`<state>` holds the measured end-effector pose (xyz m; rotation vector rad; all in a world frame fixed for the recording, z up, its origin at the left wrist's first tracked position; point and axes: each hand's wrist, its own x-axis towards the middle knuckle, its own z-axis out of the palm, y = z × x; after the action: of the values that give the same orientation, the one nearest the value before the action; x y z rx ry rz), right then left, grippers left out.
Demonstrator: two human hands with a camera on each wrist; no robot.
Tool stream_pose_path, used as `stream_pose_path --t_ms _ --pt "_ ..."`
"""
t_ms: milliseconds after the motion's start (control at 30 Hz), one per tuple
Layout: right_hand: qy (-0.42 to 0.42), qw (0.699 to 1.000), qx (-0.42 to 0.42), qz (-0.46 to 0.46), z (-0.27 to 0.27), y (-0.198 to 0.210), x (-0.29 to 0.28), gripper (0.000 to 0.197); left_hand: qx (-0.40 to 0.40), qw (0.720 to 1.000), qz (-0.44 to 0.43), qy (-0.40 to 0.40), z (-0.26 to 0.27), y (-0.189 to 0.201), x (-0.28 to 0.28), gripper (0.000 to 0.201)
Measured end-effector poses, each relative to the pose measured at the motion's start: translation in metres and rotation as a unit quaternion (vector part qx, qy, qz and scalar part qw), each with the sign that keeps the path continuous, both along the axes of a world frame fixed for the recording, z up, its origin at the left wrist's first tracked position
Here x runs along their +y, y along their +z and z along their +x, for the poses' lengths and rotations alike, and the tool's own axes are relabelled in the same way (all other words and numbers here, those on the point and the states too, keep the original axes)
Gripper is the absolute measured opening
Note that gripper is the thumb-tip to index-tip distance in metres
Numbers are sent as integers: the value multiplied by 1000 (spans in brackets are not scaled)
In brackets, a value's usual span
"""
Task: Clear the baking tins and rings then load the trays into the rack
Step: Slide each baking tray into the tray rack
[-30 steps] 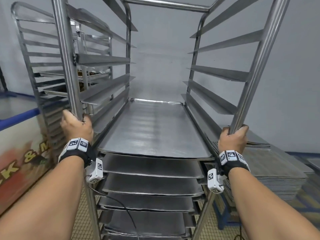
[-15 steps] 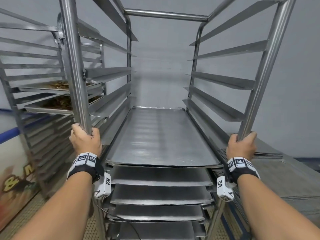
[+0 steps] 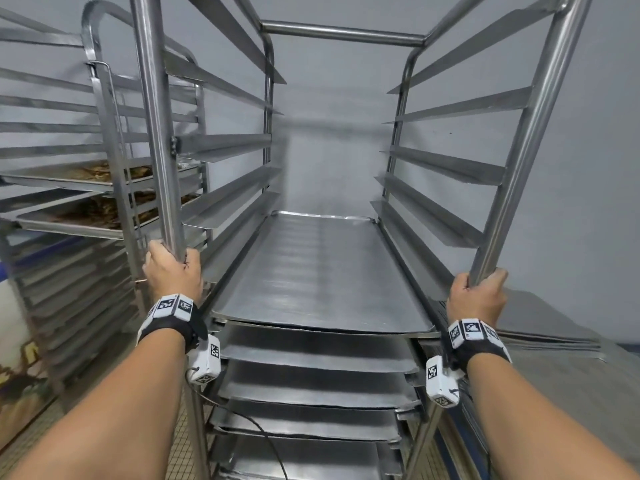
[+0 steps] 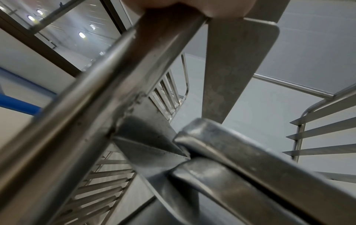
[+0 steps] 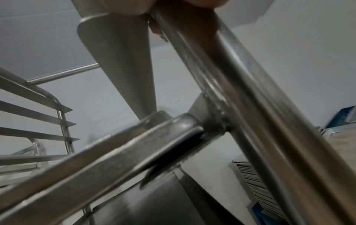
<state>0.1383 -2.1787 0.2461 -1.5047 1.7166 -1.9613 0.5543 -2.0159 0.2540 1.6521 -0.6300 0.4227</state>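
**Both hands on the rack posts, trays already loaded**

The left hand (image 3: 173,275) and right hand (image 3: 479,294) each have fingers wrapped round a front post of the rack (image 3: 156,133). The trays (image 3: 322,271) fill its lower runners, the top one at about wrist height. To roll it well, push evenly on both posts and keep the rack upright so no tray slides forward. A second rack (image 3: 69,188) with food on its trays stands close on the left; a stack of sheets (image 3: 554,327) lies near on the right.
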Motion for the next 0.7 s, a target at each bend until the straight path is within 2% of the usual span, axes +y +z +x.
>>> stream_pose_path --t_ms 700 --pt "2 1000 -3 6 57 2 -185 22 31 999 0 -24 56 4 -187 30"
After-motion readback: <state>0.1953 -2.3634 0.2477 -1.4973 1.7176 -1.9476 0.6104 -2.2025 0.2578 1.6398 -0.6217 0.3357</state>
